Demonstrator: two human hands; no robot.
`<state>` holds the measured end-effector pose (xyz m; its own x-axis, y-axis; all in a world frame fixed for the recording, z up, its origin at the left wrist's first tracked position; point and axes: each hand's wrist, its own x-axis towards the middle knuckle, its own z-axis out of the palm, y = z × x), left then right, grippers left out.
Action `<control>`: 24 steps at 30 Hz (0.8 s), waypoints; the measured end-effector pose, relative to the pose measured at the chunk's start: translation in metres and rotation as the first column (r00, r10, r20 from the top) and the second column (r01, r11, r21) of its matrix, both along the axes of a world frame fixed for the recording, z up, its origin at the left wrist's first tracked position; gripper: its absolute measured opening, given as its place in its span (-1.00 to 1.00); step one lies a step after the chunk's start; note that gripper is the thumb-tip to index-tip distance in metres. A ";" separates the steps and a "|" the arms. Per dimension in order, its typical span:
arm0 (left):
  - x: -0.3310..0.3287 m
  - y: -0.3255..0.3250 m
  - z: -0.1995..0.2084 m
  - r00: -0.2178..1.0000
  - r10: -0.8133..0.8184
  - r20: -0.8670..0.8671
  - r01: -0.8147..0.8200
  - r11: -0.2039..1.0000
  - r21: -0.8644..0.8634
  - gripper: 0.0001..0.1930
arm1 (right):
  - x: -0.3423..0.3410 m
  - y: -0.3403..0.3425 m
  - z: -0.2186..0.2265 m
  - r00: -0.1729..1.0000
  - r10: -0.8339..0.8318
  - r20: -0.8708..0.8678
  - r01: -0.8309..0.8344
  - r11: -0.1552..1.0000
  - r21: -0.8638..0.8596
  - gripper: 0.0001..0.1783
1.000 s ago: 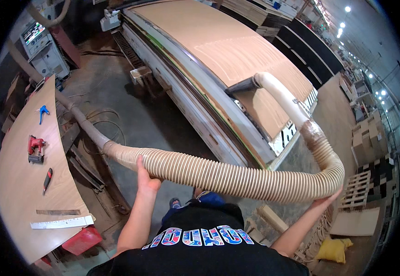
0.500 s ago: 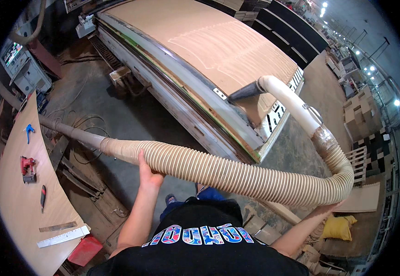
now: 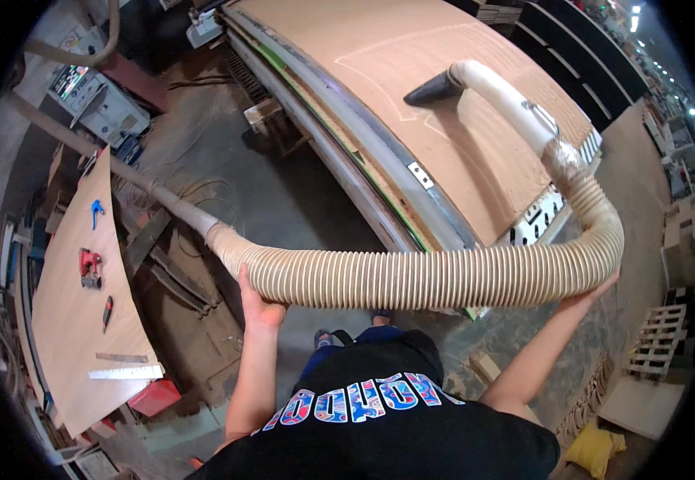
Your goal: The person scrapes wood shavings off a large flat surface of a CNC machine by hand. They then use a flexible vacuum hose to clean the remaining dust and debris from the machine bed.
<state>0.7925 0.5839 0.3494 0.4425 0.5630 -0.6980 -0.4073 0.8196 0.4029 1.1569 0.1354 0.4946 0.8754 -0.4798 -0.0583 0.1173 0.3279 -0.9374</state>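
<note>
A thick ribbed beige hose point(image 3: 427, 276) crosses in front of me and bends up on the right into a white pipe point(image 3: 503, 94) ending in a black nozzle point(image 3: 430, 90). The nozzle rests over a large brown board point(image 3: 411, 56) on the long machine bed. My left hand point(image 3: 258, 302) grips the hose from below near its left end. My right hand point(image 3: 586, 294) supports the hose under its right bend, fingers mostly hidden behind it.
A metal rail point(image 3: 347, 144) edges the machine bed. At the left, a wooden panel point(image 3: 75, 320) carries a blue clamp, a red tool, a screwdriver and a metal ruler point(image 3: 126, 372). A grey control cabinet point(image 3: 95, 100) stands far left. Pallets point(image 3: 655, 344) are at the right.
The hose has swung upward and further over the board; the nozzle now sits well onto the brown panel. Both hands kept their grip and rose with it.
</note>
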 end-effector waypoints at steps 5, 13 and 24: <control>-0.008 -0.022 0.010 0.995 0.102 0.022 -0.102 0.995 0.018 -0.17 | 0.103 0.060 -0.016 0.951 0.288 0.117 -0.291 0.957 0.010 -0.41; -0.039 -0.039 0.015 0.987 0.160 0.026 -0.161 0.986 0.050 -0.21 | 0.148 0.178 -0.061 0.773 0.628 0.092 -0.619 0.712 0.332 -0.28; -0.103 0.004 0.001 0.992 0.111 0.060 -0.108 0.993 -0.050 -0.22 | -0.008 0.096 0.003 0.921 0.372 0.117 -0.387 0.908 0.158 -0.28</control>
<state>0.6899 0.5878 0.3503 0.4237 0.5780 -0.6974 -0.5185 0.7861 0.3365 1.1492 0.2316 0.4973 0.9946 -0.0989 -0.0309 0.0253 0.5203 -0.8536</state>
